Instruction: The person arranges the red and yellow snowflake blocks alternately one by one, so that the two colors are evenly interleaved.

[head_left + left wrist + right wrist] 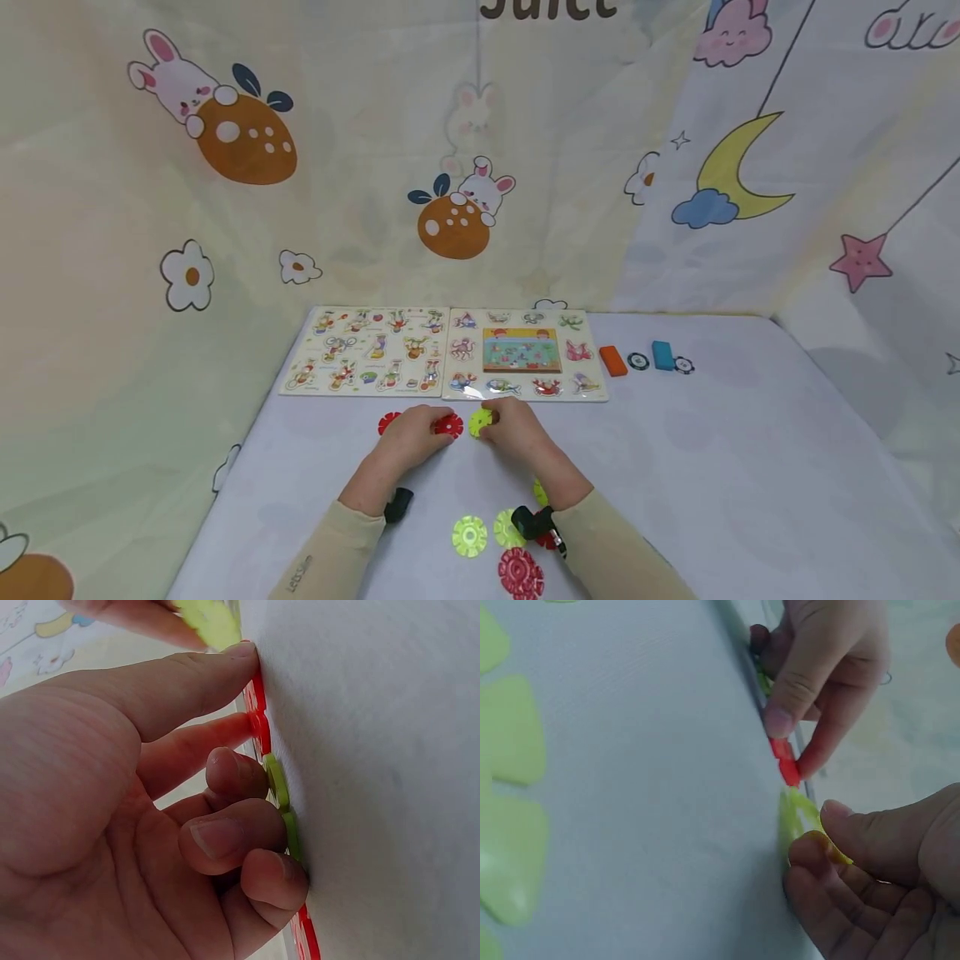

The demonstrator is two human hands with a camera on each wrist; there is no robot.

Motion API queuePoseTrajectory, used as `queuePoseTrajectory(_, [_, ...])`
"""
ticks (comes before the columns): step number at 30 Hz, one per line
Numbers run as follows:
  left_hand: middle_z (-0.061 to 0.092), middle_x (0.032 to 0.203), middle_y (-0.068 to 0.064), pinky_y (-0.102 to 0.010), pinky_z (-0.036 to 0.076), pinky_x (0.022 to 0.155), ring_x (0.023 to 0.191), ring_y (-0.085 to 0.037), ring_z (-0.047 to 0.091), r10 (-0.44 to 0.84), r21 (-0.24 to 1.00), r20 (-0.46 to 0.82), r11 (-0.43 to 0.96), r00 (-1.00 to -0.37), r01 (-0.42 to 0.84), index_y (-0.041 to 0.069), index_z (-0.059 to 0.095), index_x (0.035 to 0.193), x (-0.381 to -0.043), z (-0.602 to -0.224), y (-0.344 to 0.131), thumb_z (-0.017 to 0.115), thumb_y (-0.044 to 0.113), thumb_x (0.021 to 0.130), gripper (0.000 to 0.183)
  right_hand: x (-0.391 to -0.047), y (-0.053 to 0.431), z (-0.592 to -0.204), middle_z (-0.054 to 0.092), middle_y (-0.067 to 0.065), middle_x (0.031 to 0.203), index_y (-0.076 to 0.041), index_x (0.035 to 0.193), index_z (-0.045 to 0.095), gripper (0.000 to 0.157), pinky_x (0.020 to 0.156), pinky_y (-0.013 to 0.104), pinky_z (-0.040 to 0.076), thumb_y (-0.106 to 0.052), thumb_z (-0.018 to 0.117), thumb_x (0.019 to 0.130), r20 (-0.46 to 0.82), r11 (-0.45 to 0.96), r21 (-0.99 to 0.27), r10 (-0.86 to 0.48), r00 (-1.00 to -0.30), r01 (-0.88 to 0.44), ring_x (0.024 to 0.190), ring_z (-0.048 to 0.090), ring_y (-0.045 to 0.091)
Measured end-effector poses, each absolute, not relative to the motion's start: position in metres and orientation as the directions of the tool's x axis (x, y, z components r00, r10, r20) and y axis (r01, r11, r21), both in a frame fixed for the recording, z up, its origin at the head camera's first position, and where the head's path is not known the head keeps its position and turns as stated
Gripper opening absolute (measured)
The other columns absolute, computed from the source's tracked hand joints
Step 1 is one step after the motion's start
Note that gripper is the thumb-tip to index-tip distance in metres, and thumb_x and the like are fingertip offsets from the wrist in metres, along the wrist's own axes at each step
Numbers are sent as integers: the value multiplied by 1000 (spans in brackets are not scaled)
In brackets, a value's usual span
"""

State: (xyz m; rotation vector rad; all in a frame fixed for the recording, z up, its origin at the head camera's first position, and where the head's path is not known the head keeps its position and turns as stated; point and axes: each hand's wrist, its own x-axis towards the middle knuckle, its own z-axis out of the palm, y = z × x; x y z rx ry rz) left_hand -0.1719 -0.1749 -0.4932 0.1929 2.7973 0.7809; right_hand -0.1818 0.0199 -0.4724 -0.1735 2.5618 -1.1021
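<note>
My left hand [411, 435] pinches a red notched plastic disc [450, 426] between thumb and index finger, low at the tabletop. The left wrist view shows yellow-green discs [276, 780] under its curled other fingers, and another red disc [306, 936] below them. That outer red disc [387, 422] peeks out left of the hand in the head view. Just to the right, my right hand [519, 432] pinches a yellow-green notched disc [478, 422]. In the right wrist view this disc [804, 811] is tilted, its edge close to the red one; whether they touch I cannot tell.
Nearer the body lie loose yellow-green discs [469, 536] and red discs [521, 572], some partly behind the right wrist. Two picture puzzle boards [367, 392] stand beyond the hands. To their right are an orange block [612, 361], a blue block [663, 355] and round chips [638, 361].
</note>
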Motion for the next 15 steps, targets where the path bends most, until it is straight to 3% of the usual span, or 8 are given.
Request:
queuePoseTrajectory(8, [60, 121, -4, -43, 46, 89, 106, -23, 53, 195, 501, -190, 862, -962, 76, 18, 60, 128, -170, -491, -172, 73, 31, 82, 49, -179, 20, -486, 53, 2, 77, -7, 116, 63, 41, 59, 30, 42, -17, 77, 79, -190, 767, -640, -213, -958, -44, 70, 49, 18])
queuePoseTrajectory(15, [60, 122, -5, -44, 47, 89, 108, -25, 54, 195, 450, -171, 888, -966, 99, 15, 59, 129, -167, -486, -168, 72, 30, 83, 50, -183, 19, -489, 54, 2, 78, -9, 113, 63, 39, 60, 30, 42, -18, 77, 79, -195, 767, -641, -202, -960, -31, 71, 50, 18])
